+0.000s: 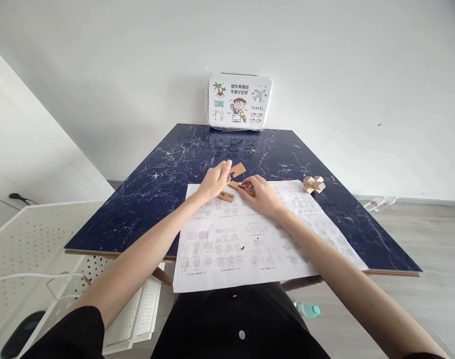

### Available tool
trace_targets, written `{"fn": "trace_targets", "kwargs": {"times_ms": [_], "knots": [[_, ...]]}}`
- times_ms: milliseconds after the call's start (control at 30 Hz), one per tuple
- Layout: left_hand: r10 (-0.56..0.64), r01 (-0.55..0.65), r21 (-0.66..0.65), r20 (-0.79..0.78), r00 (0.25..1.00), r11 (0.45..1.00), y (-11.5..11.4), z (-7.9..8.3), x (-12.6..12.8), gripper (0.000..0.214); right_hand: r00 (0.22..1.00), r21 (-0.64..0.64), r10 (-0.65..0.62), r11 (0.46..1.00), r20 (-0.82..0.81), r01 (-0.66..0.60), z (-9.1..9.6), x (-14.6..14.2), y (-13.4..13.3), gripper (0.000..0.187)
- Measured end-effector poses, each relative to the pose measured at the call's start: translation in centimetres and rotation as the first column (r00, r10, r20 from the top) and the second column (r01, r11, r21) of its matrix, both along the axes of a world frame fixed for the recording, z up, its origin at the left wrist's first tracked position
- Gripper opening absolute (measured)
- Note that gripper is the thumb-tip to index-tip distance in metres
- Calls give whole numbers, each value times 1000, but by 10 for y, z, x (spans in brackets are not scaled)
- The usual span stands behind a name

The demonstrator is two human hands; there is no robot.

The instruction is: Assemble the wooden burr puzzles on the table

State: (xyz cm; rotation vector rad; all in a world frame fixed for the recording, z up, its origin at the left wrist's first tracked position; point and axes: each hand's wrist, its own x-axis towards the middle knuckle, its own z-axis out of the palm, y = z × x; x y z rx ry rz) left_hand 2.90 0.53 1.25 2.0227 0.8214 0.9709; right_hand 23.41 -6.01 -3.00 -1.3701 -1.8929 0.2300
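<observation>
My left hand (214, 180) pinches a notched wooden puzzle piece (237, 170), lifted a little above the table. My right hand (260, 193) rests on the paper, its fingers closed on a second wooden piece (238, 187). A third wooden piece (226, 196) lies on the paper just under my left hand. All this sits at the far edge of a large printed instruction sheet (250, 249) spread over a dark blue marble-patterned table (156, 189).
An assembled wooden burr puzzle (314, 184) stands to the right of the sheet. A white illustrated box (239, 102) leans on the wall at the table's far edge. A white perforated rack (36, 244) is at the left, a bottle (307, 309) on the floor.
</observation>
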Motion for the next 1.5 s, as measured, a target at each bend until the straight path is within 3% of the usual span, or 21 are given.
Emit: {"fn": "trace_targets", "kwargs": {"times_ms": [133, 400, 633, 900, 1133, 1500], "knots": [[-42, 44, -70, 26, 999, 997, -2, 2, 0, 47, 993, 38, 9, 999, 115, -14, -7, 2, 4, 29], [-47, 48, -65, 17, 999, 997, -1, 1, 0, 45, 965, 21, 32, 999, 260, -38, -8, 3, 6, 24], [-70, 69, -22, -30, 997, 997, 7, -1, -2, 33, 994, -72, -96, 992, 47, 99, 0, 0, 5, 23], [-189, 179, -123, -71, 979, 976, 2, 4, -1, 22, 959, -48, -78, 997, -273, 68, 7, -2, 5, 24], [-200, 199, -19, -131, 971, 980, 0, 8, -2, 26, 959, -67, -9, 998, -282, -11, 7, -3, 4, 33], [-149, 160, 57, -160, 976, 986, -3, 8, -2, 23, 985, 53, 19, 999, -172, -10, 5, -5, 6, 49]]}}
